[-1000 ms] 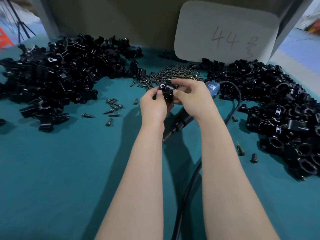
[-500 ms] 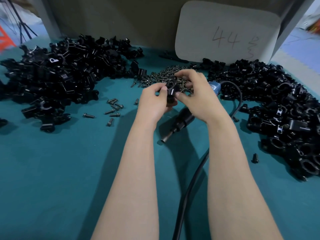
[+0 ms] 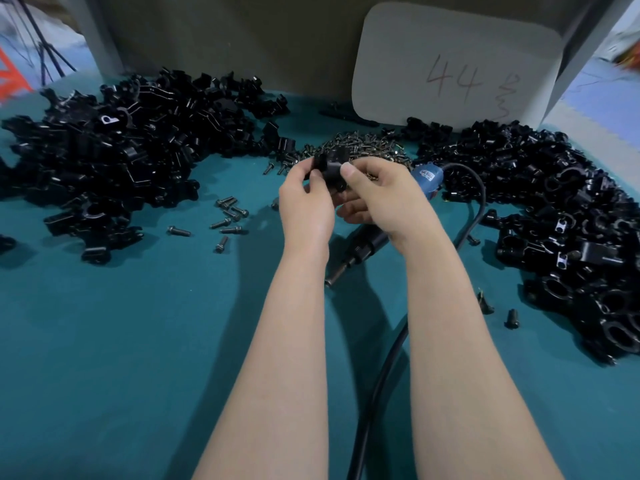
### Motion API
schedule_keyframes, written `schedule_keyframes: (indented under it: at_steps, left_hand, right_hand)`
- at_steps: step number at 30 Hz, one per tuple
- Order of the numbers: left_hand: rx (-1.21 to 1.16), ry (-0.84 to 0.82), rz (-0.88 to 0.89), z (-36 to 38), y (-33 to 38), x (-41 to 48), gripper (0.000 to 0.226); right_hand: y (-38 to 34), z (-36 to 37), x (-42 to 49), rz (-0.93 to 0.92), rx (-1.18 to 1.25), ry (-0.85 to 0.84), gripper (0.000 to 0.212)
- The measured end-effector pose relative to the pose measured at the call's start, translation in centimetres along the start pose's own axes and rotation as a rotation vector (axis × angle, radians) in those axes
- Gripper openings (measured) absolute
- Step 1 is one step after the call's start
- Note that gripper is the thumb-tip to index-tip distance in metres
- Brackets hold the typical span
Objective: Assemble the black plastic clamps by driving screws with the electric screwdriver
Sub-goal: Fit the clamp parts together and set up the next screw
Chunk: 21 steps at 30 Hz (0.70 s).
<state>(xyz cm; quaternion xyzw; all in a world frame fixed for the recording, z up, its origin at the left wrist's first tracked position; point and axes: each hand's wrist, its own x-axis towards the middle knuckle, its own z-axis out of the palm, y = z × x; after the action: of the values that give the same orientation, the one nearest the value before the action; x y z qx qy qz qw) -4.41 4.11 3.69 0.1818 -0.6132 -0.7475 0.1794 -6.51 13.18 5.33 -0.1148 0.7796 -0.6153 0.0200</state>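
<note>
Clamp, one, pinched between left hand and right hand, above one screwdriver.

I'm at a small-parts assembly bench in a workshop: a teal-covered table with a heap of screws at its middle. A left pile of black plastic clamp parts and a right pile flank that heap. A corded electric screwdriver lies just in front of it, and a grey card marked 44 stands behind it.
</note>
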Motion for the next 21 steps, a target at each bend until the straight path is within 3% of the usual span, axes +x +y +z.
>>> schedule_keyframes:
  at_steps: [6,9,11,15,21]
  left_hand:
    - [-0.03,-0.115,0.02,-0.16,0.37,-0.33,0.019]
    - [-0.02,-0.147,0.088,-0.28,0.21,-0.25,0.026]
    - [0.036,-0.171,0.141,-0.36,0.15,-0.28,0.024]
    - [0.204,-0.195,0.214,-0.41,0.11,-0.25,0.044]
    - [0.369,-0.199,0.306,-0.26,-0.06,0.27,0.049]
  right_hand:
    - [-0.27,-0.44,-0.23,-0.021,-0.026,0.02,0.018]
    - [-0.45,-0.58,-0.26,0.0,0.017,0.025,0.016]
    - [-0.59,-0.68,-0.29,0.012,0.031,0.036,0.015]
    - [-0.53,-0.86,-0.27,0.055,0.076,0.067,0.016]
    - [-0.32,-0.75,-0.22,0.032,0.139,0.1,0.021]
